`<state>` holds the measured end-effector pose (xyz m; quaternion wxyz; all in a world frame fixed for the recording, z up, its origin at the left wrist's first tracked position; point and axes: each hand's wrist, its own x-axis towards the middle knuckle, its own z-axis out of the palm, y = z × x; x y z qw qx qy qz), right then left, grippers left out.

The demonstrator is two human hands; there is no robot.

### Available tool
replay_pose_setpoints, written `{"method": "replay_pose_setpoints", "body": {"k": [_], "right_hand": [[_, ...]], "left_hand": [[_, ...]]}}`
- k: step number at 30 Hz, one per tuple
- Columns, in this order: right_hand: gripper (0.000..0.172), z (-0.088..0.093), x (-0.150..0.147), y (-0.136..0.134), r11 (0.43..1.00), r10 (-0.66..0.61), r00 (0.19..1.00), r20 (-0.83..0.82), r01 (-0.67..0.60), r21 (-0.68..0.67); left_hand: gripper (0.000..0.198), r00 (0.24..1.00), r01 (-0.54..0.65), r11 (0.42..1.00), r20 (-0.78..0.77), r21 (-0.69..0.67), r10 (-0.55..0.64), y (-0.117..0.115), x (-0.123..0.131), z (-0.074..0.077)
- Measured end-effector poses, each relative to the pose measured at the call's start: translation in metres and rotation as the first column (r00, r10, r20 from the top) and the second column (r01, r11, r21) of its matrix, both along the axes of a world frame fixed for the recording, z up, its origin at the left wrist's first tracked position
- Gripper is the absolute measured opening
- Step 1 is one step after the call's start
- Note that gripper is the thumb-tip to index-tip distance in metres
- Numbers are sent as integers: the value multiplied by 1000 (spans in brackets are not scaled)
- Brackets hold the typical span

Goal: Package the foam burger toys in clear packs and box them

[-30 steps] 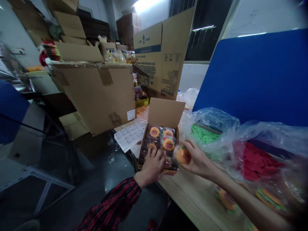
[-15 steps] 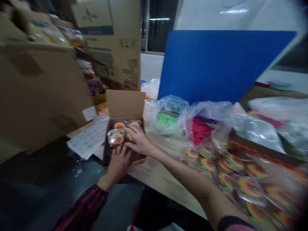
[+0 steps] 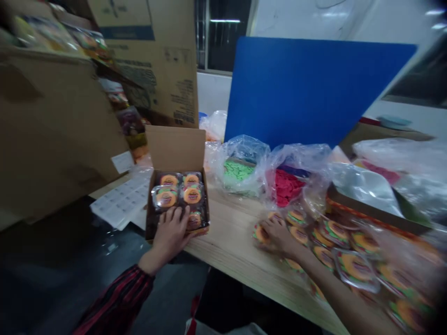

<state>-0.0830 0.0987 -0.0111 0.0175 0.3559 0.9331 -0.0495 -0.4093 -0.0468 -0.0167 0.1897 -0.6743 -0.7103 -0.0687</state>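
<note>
An open cardboard box (image 3: 175, 148) stands at the table's left part with its lid raised. Inside lie several clear packs with burger pictures, one (image 3: 165, 197) set a little askew at the left. My left hand (image 3: 171, 231) rests over the box's front, fingers bent on the packs there; what is beneath them is hidden. On the right, my right hand (image 3: 278, 235) reaches down among the loose burger packs, its fingers curled over one pack (image 3: 260, 233) at the pile's left edge. More packs (image 3: 356, 268) spread out to the right.
Behind are plastic bags with green pieces (image 3: 238, 171) and red pieces (image 3: 287, 187), and a leaning blue board (image 3: 310, 93). White sheets (image 3: 122, 200) lie left of the box. Large cartons (image 3: 59, 121) rise at the left; an orange-edged box (image 3: 377, 211) holds clear plastic at the right.
My right hand has left the box and moved right to the loose packs. My left hand remains at the box front. The view has shifted slightly.
</note>
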Motion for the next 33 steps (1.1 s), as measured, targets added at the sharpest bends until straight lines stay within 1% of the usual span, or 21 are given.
{"method": "replay_pose_setpoints", "body": {"k": [2, 4, 6, 8, 10, 12, 13, 14, 16, 18, 19, 21, 23, 25, 27, 29, 31, 32, 33], "right_hand": [[34, -9, -8, -5, 999, 15, 999, -45, -17, -41], [36, -15, -13, -8, 995, 35, 996, -86, -43, -93], [46, -20, -16, -10, 990, 38, 991, -126, -55, -128], [57, -23, -18, -10, 989, 13, 989, -148, -34, -141], [62, -24, -23, -8, 991, 19, 983, -181, -42, -127], [60, -22, -35, -7, 994, 81, 960, -269, -98, -48], [59, -19, -44, -7, 991, 132, 932, -337, -132, 23], [59, -13, -56, -7, 981, 189, 892, -410, -158, 109], [60, 2, -85, -11, 940, 317, 784, -533, -184, 289], [60, 18, -120, -18, 888, 435, 683, -586, -215, 408], [61, 25, -137, -21, 864, 481, 652, -586, -242, 441], [60, 31, -168, -27, 821, 558, 625, -546, -321, 472], [62, 27, -191, -30, 778, 621, 621, -478, -416, 471], [65, 18, -204, -31, 753, 653, 628, -423, -484, 445], [68, 11, -209, -32, 751, 658, 640, -398, -519, 407], [71, 10, -204, -35, 753, 658, 641, -395, -539, 378], [77, 14, -192, -37, 765, 643, 645, -412, -529, 367], [78, 17, -184, -37, 786, 618, 664, -422, -501, 363], [78, 19, -173, -34, 821, 568, 706, -423, -447, 356]], "left_hand": [[67, 1000, -4, 1000, 27, -15, 5, -2, 3, 3], [70, 998, -22, 999, 56, -24, 23, -3, 4, 4], [73, 996, -35, 999, 83, -34, 38, -4, 4, 4], [74, 994, -41, 998, 104, -40, 44, -4, 4, 2], [75, 992, -39, 998, 121, -39, 43, -4, 4, 1], [75, 990, -30, 999, 135, -35, 35, -4, 3, 0], [75, 989, -25, 999, 142, -31, 29, -4, 3, 0], [76, 988, -19, 999, 150, -25, 23, -4, 3, -1], [78, 985, -7, 1000, 174, -4, 8, -4, 2, -2], [79, 977, 9, 1000, 215, 29, -15, -3, 1, -4], [78, 970, 16, 999, 243, 51, -28, -3, 0, -5], [75, 944, 25, 993, 324, 113, -61, -2, -3, -6], [72, 900, 38, 979, 418, 198, -120, -3, -7, -5], [73, 860, 58, 956, 472, 288, -195, -6, -12, -4], [76, 854, 76, 932, 458, 355, -244, -11, -16, -2], [79, 880, 75, 920, 407, 386, -243, -19, -19, 0], [80, 916, 25, 920, 359, 392, -178, -26, -22, 0], [80, 934, -32, 918, 339, 395, -114, -29, -25, -1], [80, 943, -96, 916, 331, 390, -42, -30, -27, -4]]}}
